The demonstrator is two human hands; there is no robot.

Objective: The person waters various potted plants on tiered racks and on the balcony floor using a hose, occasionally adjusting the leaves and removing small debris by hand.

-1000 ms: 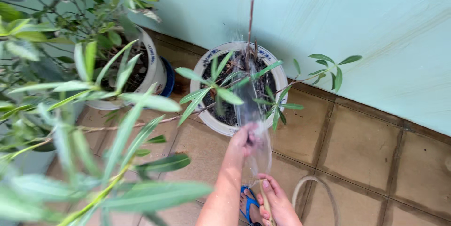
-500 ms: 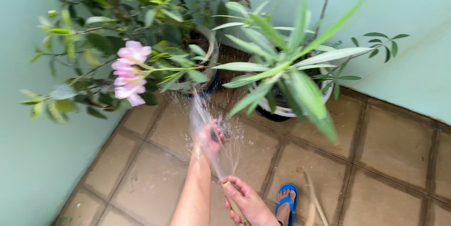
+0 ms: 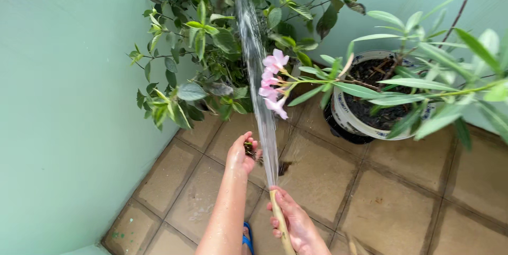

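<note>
My right hand [image 3: 296, 223] is clenched around the hose [image 3: 280, 223], low in the view at about six o'clock, its mouth pointing up toward twelve. My left hand [image 3: 242, 155] sits just to nine o'clock of the water stream [image 3: 259, 85], fingers curled loosely around a small dark clump [image 3: 250, 150] that I can't identify; it is a half-closed grip, not a tight one.

Half a second ago the spray was short and scattered, breaking up near my left hand, with the pink flower [image 3: 272, 83] well off at ten o'clock. Now the stream runs long and narrow, passing just beside the flower and reaching up into the leafy bush [image 3: 211, 48] in the corner. A second ago the water fell into the white pot [image 3: 349, 120], which now stands at two o'clock, out of the stream. I judge the watering has shifted from that pot to the corner plant. The floor tiles [image 3: 317, 175] look wet.
</note>
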